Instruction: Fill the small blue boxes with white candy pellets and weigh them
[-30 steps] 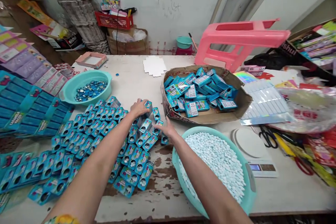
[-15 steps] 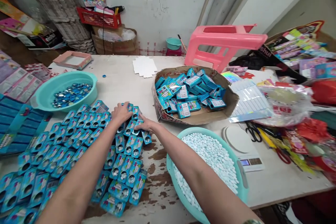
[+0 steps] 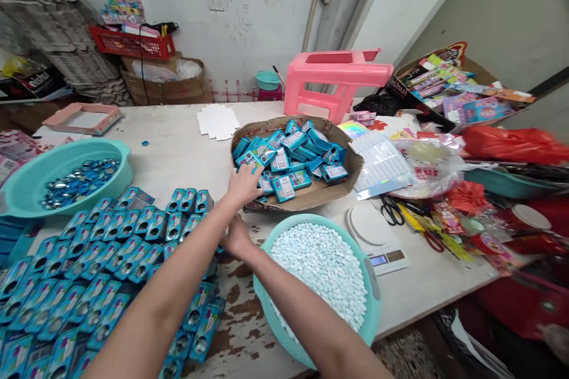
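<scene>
My left hand (image 3: 244,186) reaches over the near left edge of a torn cardboard box (image 3: 351,180). Its fingers are apart, over the small blue printed boxes (image 3: 284,188) heaped inside. Closer to me, my right hand (image 3: 236,238) is beside the right end of the standing blue boxes (image 3: 157,225); my left forearm hides its fingertips. Those boxes stand in packed rows with round holes facing up, and pale pieces show in some of them. A turquoise basin of pale mint-coloured tablets (image 3: 320,272) stands by my right forearm.
At left, a turquoise basin (image 3: 127,174) holds shiny blue and silver round pieces. Right of the tablets are a digital scale (image 3: 386,260) and scissors (image 3: 392,211). A pink plastic stool (image 3: 306,74) lies behind the cardboard box. Packaging clutters the right side.
My left hand has left the rows of blue boxes and moved right to the cardboard box. My right hand has drawn slightly nearer to me. The view has turned right.
</scene>
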A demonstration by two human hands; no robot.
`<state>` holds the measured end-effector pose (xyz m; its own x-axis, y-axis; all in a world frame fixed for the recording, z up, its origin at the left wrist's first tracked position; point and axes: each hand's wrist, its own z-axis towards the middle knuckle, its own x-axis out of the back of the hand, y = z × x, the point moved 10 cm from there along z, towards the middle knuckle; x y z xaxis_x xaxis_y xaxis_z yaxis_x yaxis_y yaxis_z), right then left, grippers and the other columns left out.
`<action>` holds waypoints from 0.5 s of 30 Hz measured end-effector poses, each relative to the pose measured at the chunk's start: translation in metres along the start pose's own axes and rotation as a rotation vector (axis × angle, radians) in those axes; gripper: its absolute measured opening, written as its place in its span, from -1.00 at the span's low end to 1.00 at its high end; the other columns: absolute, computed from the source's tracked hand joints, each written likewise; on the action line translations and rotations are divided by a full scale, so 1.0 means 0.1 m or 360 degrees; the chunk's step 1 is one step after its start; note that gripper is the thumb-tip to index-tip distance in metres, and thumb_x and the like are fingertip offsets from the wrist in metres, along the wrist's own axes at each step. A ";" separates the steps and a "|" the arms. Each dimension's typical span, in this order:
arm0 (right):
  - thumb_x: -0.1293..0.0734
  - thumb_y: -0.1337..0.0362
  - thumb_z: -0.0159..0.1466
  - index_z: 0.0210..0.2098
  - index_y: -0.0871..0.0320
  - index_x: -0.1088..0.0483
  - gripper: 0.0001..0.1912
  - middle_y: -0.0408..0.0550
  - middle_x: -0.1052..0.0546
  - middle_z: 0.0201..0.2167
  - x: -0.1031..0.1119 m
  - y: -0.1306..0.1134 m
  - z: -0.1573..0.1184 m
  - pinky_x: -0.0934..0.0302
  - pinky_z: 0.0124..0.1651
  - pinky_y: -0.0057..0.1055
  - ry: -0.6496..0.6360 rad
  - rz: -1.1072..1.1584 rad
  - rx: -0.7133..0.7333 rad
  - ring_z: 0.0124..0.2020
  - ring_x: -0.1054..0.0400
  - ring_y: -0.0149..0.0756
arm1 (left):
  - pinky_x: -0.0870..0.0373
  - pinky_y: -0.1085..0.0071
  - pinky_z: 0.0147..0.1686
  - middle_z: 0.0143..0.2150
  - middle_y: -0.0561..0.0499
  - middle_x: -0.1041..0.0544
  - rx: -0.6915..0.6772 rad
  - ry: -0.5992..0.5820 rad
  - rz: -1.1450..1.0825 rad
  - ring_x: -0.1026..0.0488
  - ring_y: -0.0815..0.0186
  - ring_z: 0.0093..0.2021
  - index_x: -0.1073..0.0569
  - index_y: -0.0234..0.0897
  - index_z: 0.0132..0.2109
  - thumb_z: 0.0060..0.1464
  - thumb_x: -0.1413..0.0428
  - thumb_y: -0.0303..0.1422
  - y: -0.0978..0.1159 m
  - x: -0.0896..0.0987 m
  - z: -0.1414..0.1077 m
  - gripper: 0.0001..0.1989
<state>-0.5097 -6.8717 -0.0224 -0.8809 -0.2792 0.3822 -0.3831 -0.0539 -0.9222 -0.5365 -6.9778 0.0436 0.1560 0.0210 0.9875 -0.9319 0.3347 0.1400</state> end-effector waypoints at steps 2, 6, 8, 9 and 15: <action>-0.40 0.38 0.03 0.00 0.15 -0.35 -0.49 0.08 -0.42 0.00 0.21 -0.04 -0.35 -0.19 0.07 -0.12 0.0022 -0.0070 0.0070 0.04 -0.28 -0.01 | 0.12 -0.16 0.13 0.12 -0.29 -0.33 0.0021 -0.0199 0.0145 -0.16 -0.11 0.16 -0.26 -0.25 0.18 -0.11 -0.19 -0.20 0.26 -0.29 0.21 -0.32; -0.41 0.22 0.11 -0.01 0.13 -0.38 -0.55 0.01 -0.45 -0.03 0.99 -0.05 -1.05 -0.20 0.09 -0.22 0.0083 -0.0053 0.0179 0.01 -0.33 -0.15 | 0.25 -0.25 0.11 0.05 -0.34 -0.35 0.0061 -0.0266 0.0316 -0.20 -0.13 0.11 -0.38 -0.37 0.02 -0.14 -0.19 -0.33 0.44 -0.48 0.43 -0.48; -0.37 0.18 0.17 -0.01 0.10 -0.39 -0.61 -0.02 -0.49 -0.09 1.57 0.02 -1.31 -0.23 0.05 -0.24 0.0230 -0.0008 0.0084 -0.04 -0.36 -0.20 | 0.10 -0.20 0.09 0.09 -0.34 -0.29 0.0057 -0.0164 0.0254 -0.16 -0.15 0.13 -0.37 -0.38 0.04 -0.14 -0.18 -0.36 0.51 -0.27 0.40 -0.47; -0.35 0.18 0.19 0.00 0.09 -0.39 -0.62 -0.02 -0.48 -0.08 1.89 0.03 -1.42 -0.24 0.04 -0.24 0.0337 0.0005 0.0062 -0.05 -0.37 -0.21 | 0.02 -0.14 0.08 0.10 -0.33 -0.26 0.0040 -0.0121 0.0195 -0.14 -0.16 0.15 -0.34 -0.36 0.07 -0.15 -0.18 -0.34 0.58 -0.11 0.33 -0.44; -0.48 0.09 -0.03 0.16 0.08 -0.23 -0.21 -0.01 -0.35 0.12 2.98 0.02 -1.75 -0.16 0.13 -0.16 0.0389 0.0024 0.0082 0.13 -0.23 -0.09 | -0.21 0.14 0.08 0.08 -0.12 -0.31 -0.0737 -0.0656 -0.0608 -0.25 0.03 0.10 -0.31 -0.16 0.11 -0.15 -0.17 -0.15 2.12 0.55 -0.77 -0.38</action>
<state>-0.8213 -6.7873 0.1004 -0.9298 -0.0405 0.3657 -0.3603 -0.1020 -0.9273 -0.7003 -6.8332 0.1224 0.2217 -0.5031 0.8353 -0.5886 0.6139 0.5260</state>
